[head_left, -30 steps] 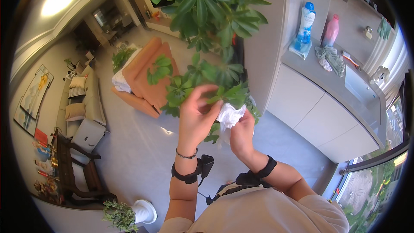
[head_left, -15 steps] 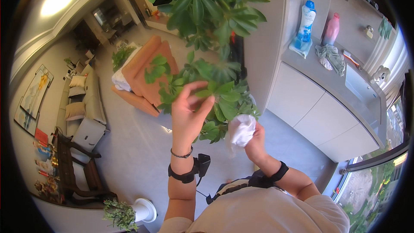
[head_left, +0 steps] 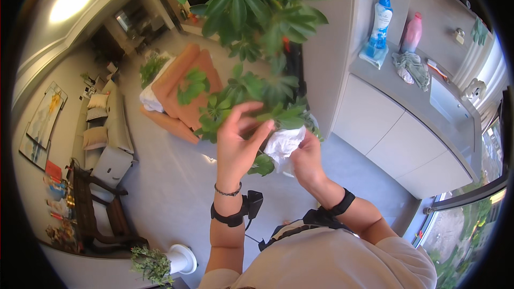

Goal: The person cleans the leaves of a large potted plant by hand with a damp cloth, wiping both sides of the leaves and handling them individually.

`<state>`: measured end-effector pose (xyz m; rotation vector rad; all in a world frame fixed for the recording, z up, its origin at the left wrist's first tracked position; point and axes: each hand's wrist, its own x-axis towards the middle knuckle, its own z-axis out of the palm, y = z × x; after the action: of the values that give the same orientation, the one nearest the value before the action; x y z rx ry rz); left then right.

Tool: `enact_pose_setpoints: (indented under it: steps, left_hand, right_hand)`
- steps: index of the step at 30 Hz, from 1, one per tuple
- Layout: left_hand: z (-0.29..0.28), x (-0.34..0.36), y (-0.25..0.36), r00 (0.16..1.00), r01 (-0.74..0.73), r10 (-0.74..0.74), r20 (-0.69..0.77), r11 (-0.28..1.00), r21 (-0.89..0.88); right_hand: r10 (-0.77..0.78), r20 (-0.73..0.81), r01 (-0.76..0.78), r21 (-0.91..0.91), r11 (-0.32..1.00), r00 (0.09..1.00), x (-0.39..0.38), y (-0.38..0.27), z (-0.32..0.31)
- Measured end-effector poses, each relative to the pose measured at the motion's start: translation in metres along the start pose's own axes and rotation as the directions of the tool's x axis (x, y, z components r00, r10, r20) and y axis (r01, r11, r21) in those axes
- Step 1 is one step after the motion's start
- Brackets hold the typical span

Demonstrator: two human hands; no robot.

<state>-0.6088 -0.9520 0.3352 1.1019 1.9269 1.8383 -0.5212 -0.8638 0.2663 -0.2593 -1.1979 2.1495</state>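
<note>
Left hand point(head_left: 238, 138): raised at the near side of the foliage, thumb and fingers curled toward each other with a narrow space between, thumb tip right at the edge of a green leaf point(head_left: 289, 122); not possible to tell whether actually pinching the leaf. Right hand point(head_left: 309, 155): closed on a crumpled white cloth point(head_left: 285, 143), just below and against the same leaf as far as visible.

Step in hand, by judgement: wiping of the leaf, steadied on the left and cleaned from the right. Next move, by judgement: calls for steady support at the leaf base and a light stroke of the cloth outward along the blade, without pull on the stalk.

Leaf: between the hands, with long axis roughly crosswise and tip toward the right. Cloth: bunched, without a clear long axis; general slant from lower left to upper right.

Farther out: upper crown of the potted plant point(head_left: 241, 5) straight ahead, above the hands; orange armchair point(head_left: 187, 96) beyond on the left; at right, grey bench point(head_left: 393, 83) with blue-capped bottle point(head_left: 381, 24), pink bottle point(head_left: 413, 33) and grey-green rag point(head_left: 411, 67), near the sink point(head_left: 448, 101).
</note>
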Motion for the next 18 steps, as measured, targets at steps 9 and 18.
enact_pose_setpoints:
  steps: [9,18]
  left_hand:
    - [-0.002,-0.005,0.007,0.999,0.041,-0.04,-0.013,0.998,0.037]
    - [-0.014,-0.007,0.0,0.99,0.083,-0.078,0.119,0.996,-0.031]
  right_hand:
    - [0.105,-0.006,-0.105,0.005,0.994,0.994,-0.022,0.013,-0.036]
    - [-0.044,0.162,0.091,-0.293,0.952,0.986,-0.049,-0.014,-0.032]
